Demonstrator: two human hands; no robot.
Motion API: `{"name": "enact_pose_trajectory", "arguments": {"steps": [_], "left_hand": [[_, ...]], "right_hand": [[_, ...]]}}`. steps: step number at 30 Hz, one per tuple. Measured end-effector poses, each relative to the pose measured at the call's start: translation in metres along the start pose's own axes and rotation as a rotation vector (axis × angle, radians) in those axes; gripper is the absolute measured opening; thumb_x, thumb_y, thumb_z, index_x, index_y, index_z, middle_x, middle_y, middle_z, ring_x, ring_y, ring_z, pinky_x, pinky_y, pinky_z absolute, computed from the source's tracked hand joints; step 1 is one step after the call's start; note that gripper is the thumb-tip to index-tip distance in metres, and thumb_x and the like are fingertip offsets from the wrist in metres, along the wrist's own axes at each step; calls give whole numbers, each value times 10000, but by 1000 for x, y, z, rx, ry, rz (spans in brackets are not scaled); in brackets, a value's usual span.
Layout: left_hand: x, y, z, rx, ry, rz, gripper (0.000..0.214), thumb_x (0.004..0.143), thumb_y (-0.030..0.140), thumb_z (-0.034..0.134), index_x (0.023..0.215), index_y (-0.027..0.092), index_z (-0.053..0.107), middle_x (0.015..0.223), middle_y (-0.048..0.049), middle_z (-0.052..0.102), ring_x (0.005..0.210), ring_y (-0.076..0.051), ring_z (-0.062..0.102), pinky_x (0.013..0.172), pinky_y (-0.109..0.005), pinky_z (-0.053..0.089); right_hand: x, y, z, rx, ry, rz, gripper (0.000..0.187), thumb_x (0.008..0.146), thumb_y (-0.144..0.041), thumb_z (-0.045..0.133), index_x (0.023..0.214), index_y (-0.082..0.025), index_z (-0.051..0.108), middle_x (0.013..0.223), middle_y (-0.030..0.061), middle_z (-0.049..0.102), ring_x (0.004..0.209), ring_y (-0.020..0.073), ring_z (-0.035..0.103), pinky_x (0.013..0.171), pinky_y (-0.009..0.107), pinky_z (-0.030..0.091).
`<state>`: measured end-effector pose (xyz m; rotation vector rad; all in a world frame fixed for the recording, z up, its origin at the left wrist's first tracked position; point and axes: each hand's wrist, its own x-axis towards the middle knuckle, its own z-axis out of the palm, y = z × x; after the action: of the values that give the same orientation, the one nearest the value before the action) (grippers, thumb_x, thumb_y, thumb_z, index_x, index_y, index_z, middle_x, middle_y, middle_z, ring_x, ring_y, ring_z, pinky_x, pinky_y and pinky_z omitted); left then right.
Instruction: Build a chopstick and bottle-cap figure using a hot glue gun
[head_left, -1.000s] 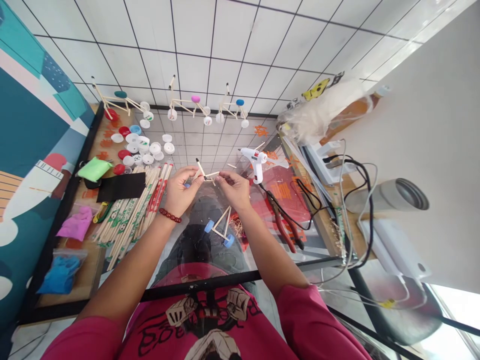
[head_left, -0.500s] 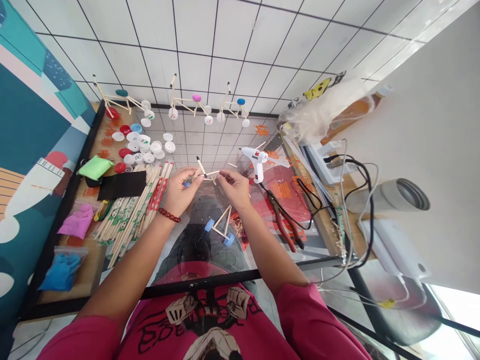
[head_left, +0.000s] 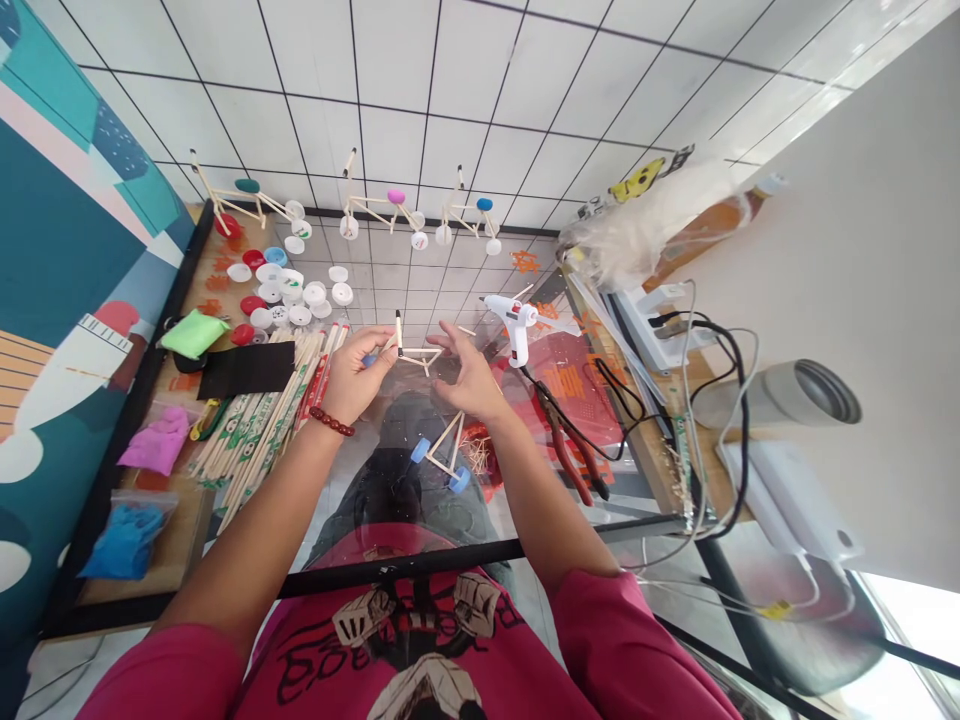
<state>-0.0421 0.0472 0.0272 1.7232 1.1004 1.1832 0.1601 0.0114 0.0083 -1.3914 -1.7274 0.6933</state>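
My left hand [head_left: 358,372] is closed around the front end of a small stick frame [head_left: 417,356], made of pale wooden sticks with a black-tipped upright handlebar. A blue cap [head_left: 369,360] shows partly behind the left fingers. Beside the frame's right end, my right hand [head_left: 471,374] is open, fingers spread and apart from the sticks. Below the hands lies a triangular stick piece [head_left: 445,447] with blue caps at two corners. A white glue gun [head_left: 516,325] stands right of my right hand.
Three finished-looking stick tricycles [head_left: 382,205] stand along the back edge. White and red bottle caps [head_left: 289,285], bundled chopsticks [head_left: 262,430] and bags of coloured clay [head_left: 124,540] lie left. Red-handled pliers [head_left: 566,450], cables and a power strip [head_left: 660,330] are on the right.
My right hand has let go of the stick frame and opened, its fingers spreading. My left hand has shifted slightly left, still holding the frame, whose handlebar now stands more upright.
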Motion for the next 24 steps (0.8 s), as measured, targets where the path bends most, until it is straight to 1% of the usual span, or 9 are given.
{"name": "enact_pose_trajectory", "arguments": {"steps": [2,3,7,12,17,21,24], "left_hand": [[0,0,0,-6,-9,-3,195,839,349,623,899,193,724,1125,-104,704,1089,-232,639,974,-393,496],[-1,0,0,-5,-11,-5,196,838,350,625,899,193,725,1127,-104,705,1091,-234,638,974,-396,497],[-1,1,1,3,-14,-4,202,837,353,623,920,201,729,1132,-92,709,1109,-232,634,989,-400,493],[-3,0,1,27,-16,-7,201,836,350,628,931,206,730,1133,-83,710,1101,-232,639,974,-396,503],[-4,0,2,36,-13,7,196,848,339,620,939,205,731,1134,-82,705,1098,-232,638,974,-391,503],[-3,-1,2,32,-5,28,186,851,332,634,938,203,736,1118,-86,708,1085,-243,644,984,-426,504],[-3,-2,2,30,-2,38,179,851,326,641,940,205,739,1112,-89,710,1079,-244,645,987,-437,503]], "right_hand": [[0,-3,-1,-57,-43,1,891,633,-125,602,1484,-241,365,1290,48,664,1170,276,568,1078,472,381],[0,-4,-2,-78,-47,11,861,642,-128,606,1470,-234,395,1262,50,679,1193,288,558,1083,485,375],[0,-4,1,-110,-21,39,733,654,-155,636,1377,-217,531,1188,64,711,1130,291,599,1019,471,442],[1,0,5,-29,8,55,657,690,-156,640,1338,-236,564,1075,34,755,1126,262,621,1033,453,449],[2,2,5,-38,18,41,644,685,-165,675,1320,-224,582,1118,47,740,1113,266,633,1044,448,450],[0,3,2,-15,32,-11,654,690,-147,684,1333,-174,572,1201,78,704,1057,236,648,1038,380,461],[-3,3,0,-4,47,-15,588,712,-161,687,1291,-114,602,1215,119,686,1025,222,650,996,334,483]]}}
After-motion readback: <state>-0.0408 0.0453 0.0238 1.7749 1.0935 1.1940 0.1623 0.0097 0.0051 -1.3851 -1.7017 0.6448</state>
